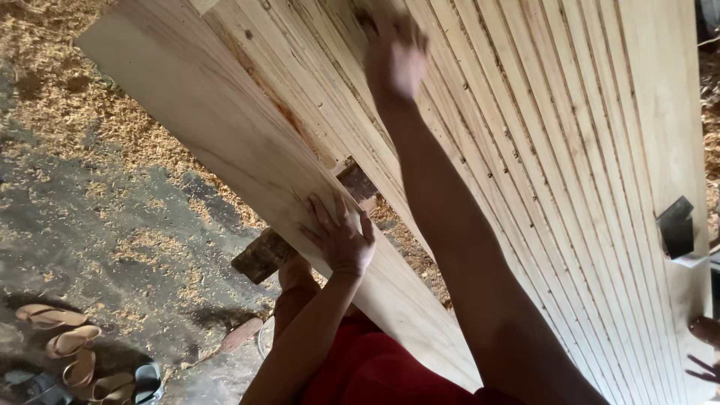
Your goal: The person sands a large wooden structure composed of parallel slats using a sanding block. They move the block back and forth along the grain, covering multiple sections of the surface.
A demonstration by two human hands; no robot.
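- Head view looks down on a big pale wooden panel (225, 127) that runs from 11 o'clock down to 5 o'clock across the frame; its near side is a broad smooth board, its far side a field of narrow grooved slats (570, 150).
- At 8 o'clock, on the sawdust-strewn floor (97, 187), lie several sandals (71, 341), well apart from the panel.
- Just under the panel's near edge, at about 7 o'clock of the left hand, a dark wooden block (262, 256) pokes out; it seems to prop the panel, though the contact is hidden.
- Left hand (339, 236) lies flat on the smooth board near its lower edge, fingers spread and pointing to 11 o'clock, palm pressed on the wood, gripping nothing.
- Below it, at 6 o'clock, a red garment (375, 371) covers the person's lap, tucked under the panel's edge.
- Right hand (396, 56) reaches far up to 12 o'clock and rests on the slats; it is blurred, so whether its fingers are curled or loose I cannot tell. Its forearm crosses the slats and hides a strip of them.
- At 3 o'clock, a dark cut-out notch (676, 225) sits in the panel's plain right-hand board, well apart from both hands.
- At 4 o'clock, by the frame edge, another person's fingers (705, 367) show beside the panel.
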